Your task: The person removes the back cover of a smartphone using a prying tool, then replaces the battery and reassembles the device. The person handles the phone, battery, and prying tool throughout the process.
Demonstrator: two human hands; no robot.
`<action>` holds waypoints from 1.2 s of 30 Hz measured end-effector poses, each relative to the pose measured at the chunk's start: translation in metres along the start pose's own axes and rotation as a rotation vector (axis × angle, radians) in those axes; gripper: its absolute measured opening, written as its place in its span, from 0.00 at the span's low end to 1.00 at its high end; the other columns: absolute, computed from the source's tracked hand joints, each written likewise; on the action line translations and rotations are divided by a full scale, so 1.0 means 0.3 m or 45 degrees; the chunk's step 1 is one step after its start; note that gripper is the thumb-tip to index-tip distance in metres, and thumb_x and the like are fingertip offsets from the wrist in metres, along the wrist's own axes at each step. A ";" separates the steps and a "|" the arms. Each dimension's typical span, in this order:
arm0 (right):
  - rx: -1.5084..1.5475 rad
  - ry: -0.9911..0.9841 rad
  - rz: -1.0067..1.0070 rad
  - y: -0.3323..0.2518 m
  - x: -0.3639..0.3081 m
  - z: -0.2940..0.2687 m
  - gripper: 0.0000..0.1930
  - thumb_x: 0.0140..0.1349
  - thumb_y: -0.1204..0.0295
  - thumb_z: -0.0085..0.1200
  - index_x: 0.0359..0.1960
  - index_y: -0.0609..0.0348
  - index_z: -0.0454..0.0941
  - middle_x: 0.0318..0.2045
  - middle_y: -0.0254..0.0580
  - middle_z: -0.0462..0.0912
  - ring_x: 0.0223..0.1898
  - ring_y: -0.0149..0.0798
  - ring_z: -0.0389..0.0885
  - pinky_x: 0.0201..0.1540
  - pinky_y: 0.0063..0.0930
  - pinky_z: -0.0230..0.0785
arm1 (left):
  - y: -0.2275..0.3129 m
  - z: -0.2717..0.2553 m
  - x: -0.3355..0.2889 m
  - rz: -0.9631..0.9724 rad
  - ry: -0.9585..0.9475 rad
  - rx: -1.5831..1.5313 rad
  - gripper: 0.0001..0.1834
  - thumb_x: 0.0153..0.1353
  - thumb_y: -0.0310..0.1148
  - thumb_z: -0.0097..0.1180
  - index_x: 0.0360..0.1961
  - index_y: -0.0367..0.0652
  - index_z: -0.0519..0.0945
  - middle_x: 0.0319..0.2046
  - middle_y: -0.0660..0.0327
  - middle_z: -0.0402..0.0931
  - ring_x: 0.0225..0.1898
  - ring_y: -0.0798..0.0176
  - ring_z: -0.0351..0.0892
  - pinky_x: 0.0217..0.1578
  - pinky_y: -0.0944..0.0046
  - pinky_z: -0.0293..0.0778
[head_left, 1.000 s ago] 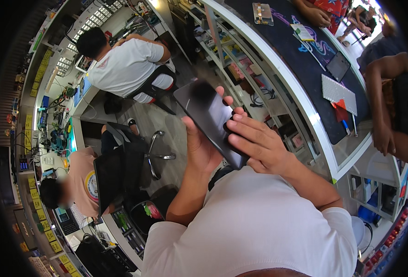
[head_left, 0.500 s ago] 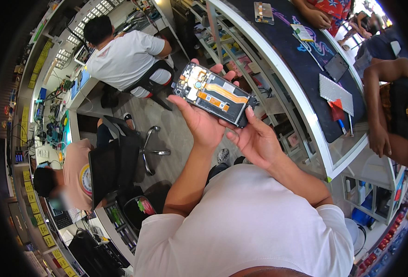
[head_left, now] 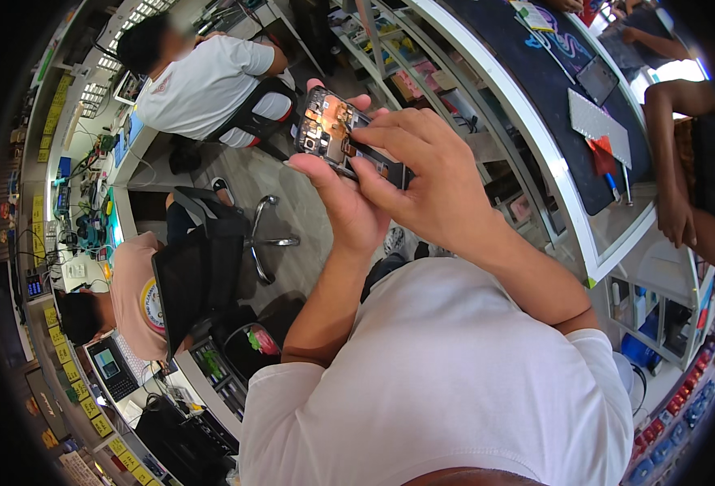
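Observation:
An opened smartphone (head_left: pixel 319 120) lies tilted in my left hand (head_left: pixel 348 209), its back cover off and its circuit board and copper-coloured parts showing. The left fingers wrap round its far edge, the thumb along the near one. Over the phone's lower half is my right hand (head_left: pixel 434 174), with bent index finger and thumb close together at the middle of the phone. Between those fingertips is a small dark piece, too small to name. The right hand hides most of the battery area and ribbon cables.
To the right stands a glass counter (head_left: pixel 553 174) with a black mat bearing a dark phone panel (head_left: pixel 596 79), a textured silver sheet (head_left: pixel 599 118) and a blue pen (head_left: pixel 612 185). Two people sit at the cluttered left workbench, near a black office chair (head_left: pixel 204 263). Others are beyond the counter.
My right hand has left the phone's lower edge and come over its inside, fingertips at the middle. The phone stays in my left hand, shifted slightly left. The view has moved a little.

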State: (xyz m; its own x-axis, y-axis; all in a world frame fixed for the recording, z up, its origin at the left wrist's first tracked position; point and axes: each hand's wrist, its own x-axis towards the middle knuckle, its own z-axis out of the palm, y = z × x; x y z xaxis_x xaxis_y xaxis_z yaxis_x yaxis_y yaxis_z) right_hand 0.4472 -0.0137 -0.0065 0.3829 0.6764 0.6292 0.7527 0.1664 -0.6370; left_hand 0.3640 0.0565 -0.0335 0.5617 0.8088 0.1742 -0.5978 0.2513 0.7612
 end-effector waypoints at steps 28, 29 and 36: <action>0.455 0.404 0.118 0.117 -0.123 -0.086 0.12 0.58 0.76 0.62 0.44 0.55 0.82 0.42 0.36 0.85 0.44 0.45 0.80 0.49 0.37 0.74 | -0.095 0.148 0.011 -0.158 -0.192 -0.046 0.52 0.66 0.78 0.29 0.79 0.53 0.49 0.64 0.53 0.66 0.62 0.50 0.73 0.66 0.45 0.69; 0.445 0.390 0.128 0.124 -0.133 -0.090 0.12 0.58 0.76 0.63 0.44 0.54 0.82 0.43 0.36 0.85 0.45 0.44 0.81 0.50 0.38 0.74 | -0.110 0.155 0.011 -0.148 -0.209 -0.049 0.52 0.65 0.78 0.31 0.79 0.53 0.49 0.63 0.52 0.66 0.61 0.50 0.73 0.66 0.44 0.69; 0.340 0.397 0.069 0.140 -0.138 -0.149 0.15 0.55 0.80 0.67 0.45 0.54 0.84 0.44 0.39 0.87 0.44 0.45 0.85 0.50 0.36 0.77 | -0.123 0.192 0.016 -0.141 -0.274 0.057 0.58 0.59 0.81 0.35 0.79 0.52 0.47 0.61 0.52 0.69 0.59 0.51 0.74 0.64 0.45 0.70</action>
State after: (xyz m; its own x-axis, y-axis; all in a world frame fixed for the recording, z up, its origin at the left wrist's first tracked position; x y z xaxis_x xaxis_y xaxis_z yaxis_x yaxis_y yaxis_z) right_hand 0.4870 -0.0668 -0.0394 0.5930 0.4464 0.6701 0.5773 0.3445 -0.7403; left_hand 0.4218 0.0204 -0.0248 0.7342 0.6445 0.2137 -0.5027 0.3043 0.8091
